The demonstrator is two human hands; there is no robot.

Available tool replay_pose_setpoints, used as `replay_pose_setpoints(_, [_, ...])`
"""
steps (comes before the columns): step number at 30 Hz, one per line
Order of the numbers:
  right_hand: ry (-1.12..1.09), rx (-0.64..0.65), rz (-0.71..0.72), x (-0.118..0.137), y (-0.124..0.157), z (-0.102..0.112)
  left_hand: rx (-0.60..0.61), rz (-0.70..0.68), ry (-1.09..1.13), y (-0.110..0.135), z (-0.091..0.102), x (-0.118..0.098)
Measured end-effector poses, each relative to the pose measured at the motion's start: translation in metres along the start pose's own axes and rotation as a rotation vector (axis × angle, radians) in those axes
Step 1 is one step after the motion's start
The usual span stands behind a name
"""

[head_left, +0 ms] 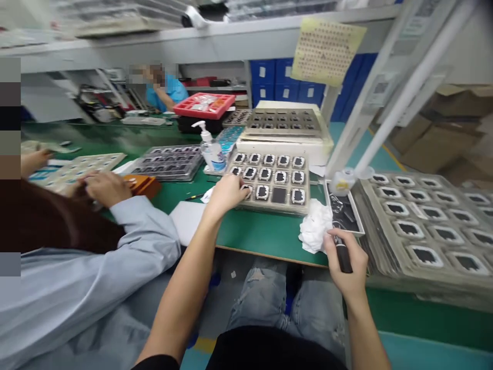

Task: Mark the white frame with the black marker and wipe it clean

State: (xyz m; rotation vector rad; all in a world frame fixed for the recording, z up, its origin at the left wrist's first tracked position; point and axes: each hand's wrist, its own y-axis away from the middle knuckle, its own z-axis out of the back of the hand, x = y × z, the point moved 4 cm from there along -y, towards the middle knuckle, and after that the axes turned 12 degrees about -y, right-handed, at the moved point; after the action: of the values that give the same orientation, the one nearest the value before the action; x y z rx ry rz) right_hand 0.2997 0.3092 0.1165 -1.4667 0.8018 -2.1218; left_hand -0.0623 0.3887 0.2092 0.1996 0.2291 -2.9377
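Note:
My left hand [227, 194] reaches over the front left corner of a clear plastic tray [289, 207]. Its fingers are bent together on a small white-framed part [248, 193] in the front row, partly covering it. Similar parts with dark square centres fill most of the tray's pockets; one front pocket shows just a dark square [279, 195]. My right hand [348, 259] is wrapped round a thick black pen-shaped tool [342, 254] with pale lettering, above the table's front edge. Crumpled white tissue [316, 226] lies right by its fingertips.
Stacked trays of parts [418, 218] stand at the right, beside a small white box [356, 223] of dark items. Behind my tray are a pump bottle [213, 154] and another tray [285, 121]. At the left, a co-worker's sleeve [138, 231] reaches close to my left arm.

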Motion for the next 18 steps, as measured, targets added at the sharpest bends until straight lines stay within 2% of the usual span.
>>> replay_pose_setpoints(4, [0.024,0.004,-0.027,0.006,0.001,-0.001,-0.047,-0.024,0.059,0.006,-0.004,0.009])
replay_pose_setpoints(6, [0.034,0.001,-0.034,0.007,0.001,-0.001,-0.14,-0.023,0.158,0.017,-0.006,0.008])
replay_pose_setpoints(8, [0.043,0.003,-0.037,0.007,0.002,0.0,-0.281,-0.012,0.39,0.033,-0.007,0.005])
replay_pose_setpoints(10, [0.049,0.001,-0.041,0.007,0.002,0.0,-0.348,-0.007,0.747,0.053,-0.013,-0.003])
replay_pose_setpoints(11, [0.05,-0.002,-0.043,0.007,0.003,0.0,-0.318,-0.013,0.939,0.063,-0.019,-0.01])
replay_pose_setpoints(13, [0.057,-0.012,-0.05,0.008,0.003,0.0,-0.177,-0.01,1.247,0.081,-0.034,-0.028])
replay_pose_setpoints(16, [0.073,-0.019,-0.058,0.011,0.003,0.0,0.04,-0.01,1.475,0.099,-0.057,-0.057])
replay_pose_setpoints(18, [0.073,-0.012,-0.063,0.013,0.002,-0.001,0.102,0.007,1.544,0.104,-0.069,-0.068])
